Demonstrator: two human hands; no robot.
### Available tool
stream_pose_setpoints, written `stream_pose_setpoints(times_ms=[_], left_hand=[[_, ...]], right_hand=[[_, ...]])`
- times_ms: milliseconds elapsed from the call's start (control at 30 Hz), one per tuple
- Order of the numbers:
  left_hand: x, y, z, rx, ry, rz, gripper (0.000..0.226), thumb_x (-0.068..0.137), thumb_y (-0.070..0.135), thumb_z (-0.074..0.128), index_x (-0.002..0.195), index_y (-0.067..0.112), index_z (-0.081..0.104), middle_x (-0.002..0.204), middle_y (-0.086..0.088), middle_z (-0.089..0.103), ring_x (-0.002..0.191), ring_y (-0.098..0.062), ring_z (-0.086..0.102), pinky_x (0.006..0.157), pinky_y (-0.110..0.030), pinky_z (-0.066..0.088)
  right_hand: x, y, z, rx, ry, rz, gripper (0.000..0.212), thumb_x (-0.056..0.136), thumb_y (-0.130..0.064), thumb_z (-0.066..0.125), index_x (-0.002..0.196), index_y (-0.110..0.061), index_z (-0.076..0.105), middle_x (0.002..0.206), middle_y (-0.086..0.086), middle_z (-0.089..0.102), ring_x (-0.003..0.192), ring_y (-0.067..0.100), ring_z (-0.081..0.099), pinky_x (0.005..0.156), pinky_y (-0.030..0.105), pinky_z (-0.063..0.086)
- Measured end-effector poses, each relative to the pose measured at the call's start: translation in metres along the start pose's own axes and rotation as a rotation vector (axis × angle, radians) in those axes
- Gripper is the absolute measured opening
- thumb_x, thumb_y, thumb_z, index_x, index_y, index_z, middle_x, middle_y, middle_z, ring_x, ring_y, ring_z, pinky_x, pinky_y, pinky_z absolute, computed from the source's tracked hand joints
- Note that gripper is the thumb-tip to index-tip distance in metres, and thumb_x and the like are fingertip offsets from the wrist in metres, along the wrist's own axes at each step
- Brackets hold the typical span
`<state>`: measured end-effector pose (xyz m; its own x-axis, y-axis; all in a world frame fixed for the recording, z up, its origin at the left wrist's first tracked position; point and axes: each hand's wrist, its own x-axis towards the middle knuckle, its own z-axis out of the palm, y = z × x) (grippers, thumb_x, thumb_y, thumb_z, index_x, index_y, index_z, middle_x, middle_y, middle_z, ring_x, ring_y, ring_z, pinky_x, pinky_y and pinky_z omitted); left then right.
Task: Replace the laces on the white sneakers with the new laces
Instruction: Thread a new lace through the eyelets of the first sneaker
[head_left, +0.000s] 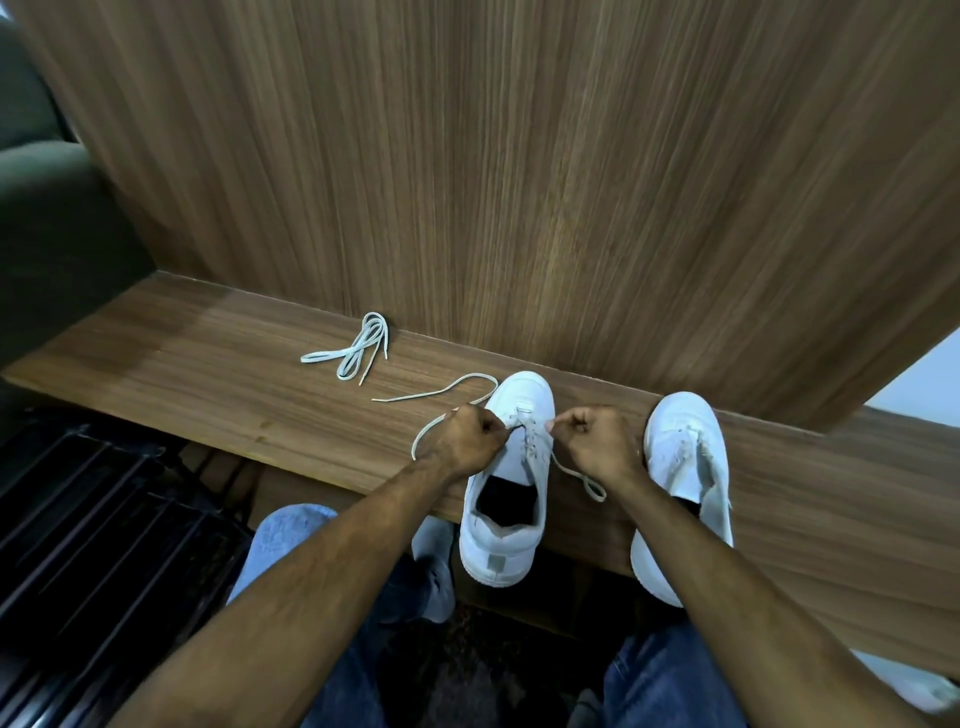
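Observation:
Two white sneakers stand on a wooden ledge, toes toward the wall. The left sneaker has a white lace partly threaded through its eyelets. My left hand pinches the lace at the shoe's left side, and its long end loops away over the ledge. My right hand pinches the other end at the right side, with a short loop hanging below it. The right sneaker stands beside my right wrist, and I cannot tell whether it is laced. A bundled pale lace lies near the wall.
A wood-grain wall panel rises right behind the ledge. A dark slatted rack sits low at the left. A dark cushion fills the upper left. My knees in blue jeans are under the ledge's front edge.

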<state>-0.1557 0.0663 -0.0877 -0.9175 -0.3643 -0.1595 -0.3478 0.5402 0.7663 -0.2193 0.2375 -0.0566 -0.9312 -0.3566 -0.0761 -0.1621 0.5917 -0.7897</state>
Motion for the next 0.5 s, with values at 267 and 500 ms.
stream_pose_setpoints(times_ms=[267, 500], left_hand=[[0.005, -0.008, 0.001, -0.213, -0.023, -0.183, 0.032, 0.089, 0.011, 0.049, 0.059, 0.014, 0.057, 0.054, -0.003, 0.053, 0.05, -0.02, 0.056, 0.06, -0.041, 0.057], [0.005, -0.013, 0.004, -0.262, -0.021, -0.214, 0.037, 0.088, 0.012, 0.049, 0.052, 0.014, 0.057, 0.046, 0.004, 0.053, 0.046, -0.016, 0.054, 0.058, -0.033, 0.051]], right_hand=[[-0.002, -0.006, 0.017, -0.154, -0.047, -0.032, 0.019, 0.084, -0.033, 0.064, 0.067, -0.039, 0.069, 0.068, -0.011, 0.07, 0.071, 0.014, 0.067, 0.072, 0.032, 0.054], [-0.002, -0.017, 0.028, -0.459, 0.01, -0.134, 0.02, 0.083, -0.034, 0.057, 0.092, -0.033, 0.074, 0.093, 0.001, 0.072, 0.09, 0.028, 0.066, 0.071, 0.032, 0.05]])
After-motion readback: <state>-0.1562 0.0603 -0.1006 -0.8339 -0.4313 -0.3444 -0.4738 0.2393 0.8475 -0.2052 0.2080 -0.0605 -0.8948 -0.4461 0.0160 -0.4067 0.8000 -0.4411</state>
